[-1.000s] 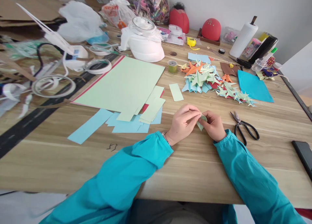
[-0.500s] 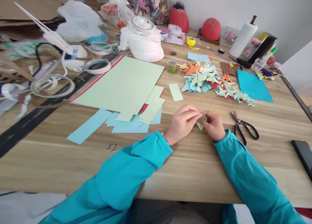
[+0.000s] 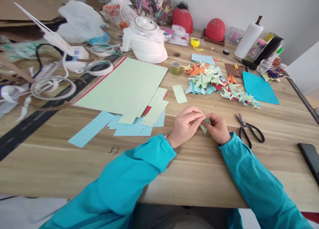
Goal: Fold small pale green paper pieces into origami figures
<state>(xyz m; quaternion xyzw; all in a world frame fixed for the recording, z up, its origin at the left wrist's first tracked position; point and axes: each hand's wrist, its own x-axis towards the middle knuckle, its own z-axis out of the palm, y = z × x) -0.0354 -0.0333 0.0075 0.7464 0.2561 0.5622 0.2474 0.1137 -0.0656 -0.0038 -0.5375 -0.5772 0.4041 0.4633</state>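
blue strip: a pale blue strip lies slanting between the left edge and the middle of the wooden table, lower end towards the near edge
green sheet: a large pale green sheet, left of the table's middle, with smaller green slips overlapping its lower right corner
thread spool: a spool stands beyond the hands, towards the table's far edge
single slip: one green slip lies by itself, between the large sheet and the paper stars
left hand: the left hand has thumb and fingertips pinched at the upper left of the folded piece
folded piece: a small green folded paper sits between both hands, above the table, right of its middle; likely very light, fairly crisp, easily creased or torn, so best held by the folded edges with a gentle pinch
paper stars: a heap of folded stars lies beyond the hands
right hand: the right hand grips the piece's right side, thumb against curled fingers
scissors: black-handled scissors rest just right of this hand
phone: a dark phone lies near the right edge
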